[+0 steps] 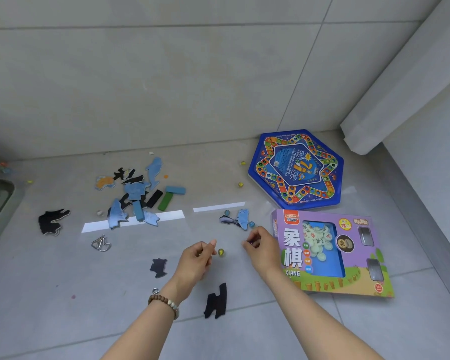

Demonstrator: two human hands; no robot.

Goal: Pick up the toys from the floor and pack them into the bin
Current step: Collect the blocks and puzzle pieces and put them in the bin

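Grey tiled floor (109,276): right hand (264,246) pinches a dark marble (250,242), left hand (196,258) curled beside a yellow marble (220,252).

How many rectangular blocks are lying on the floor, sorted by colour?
Blue blocks: 2
Green block: 1
Black block: 1
Total: 4
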